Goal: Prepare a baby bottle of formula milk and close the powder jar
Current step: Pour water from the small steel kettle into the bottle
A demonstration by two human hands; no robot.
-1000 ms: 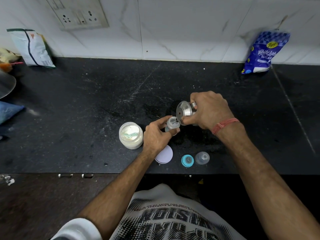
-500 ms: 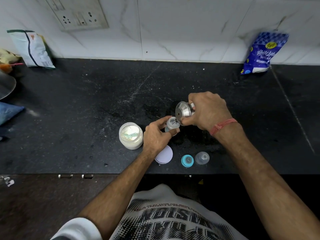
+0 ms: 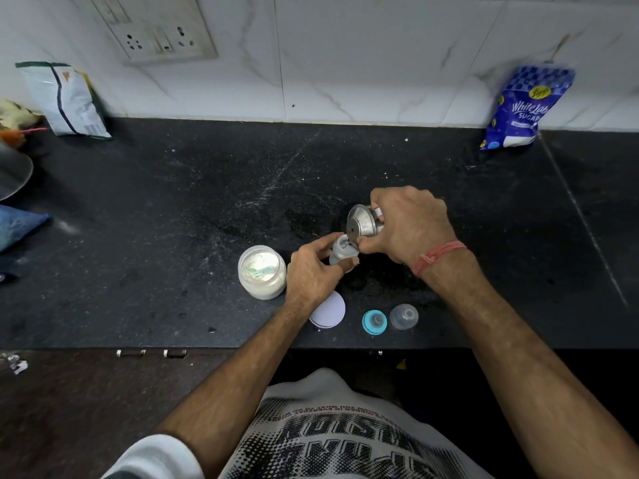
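My left hand [image 3: 313, 271] grips a small clear baby bottle [image 3: 340, 250] standing on the black counter [image 3: 173, 219]. My right hand [image 3: 408, 226] holds a steel cup [image 3: 361, 224] tipped on its side, its rim at the bottle's mouth. To the left stands the open powder jar [image 3: 262, 273] with a pale green scoop lying in the white powder. Its round white lid [image 3: 330, 311] lies flat near the front edge, partly under my left wrist. A teal bottle collar with its teat [image 3: 374, 322] and a clear cap [image 3: 404, 317] sit to the right of the lid.
A blue sugar bag [image 3: 525, 105] leans on the tiled wall at back right. A white and green pouch [image 3: 65, 98] leans at back left. A steel dish rim [image 3: 14, 171] and blue cloth [image 3: 17, 224] lie at the left edge. A socket panel [image 3: 155, 25] is on the wall.
The steel cup has stayed tipped over the bottle's mouth, with my right hand shifting only slightly. My left hand keeps its hold on the bottle.
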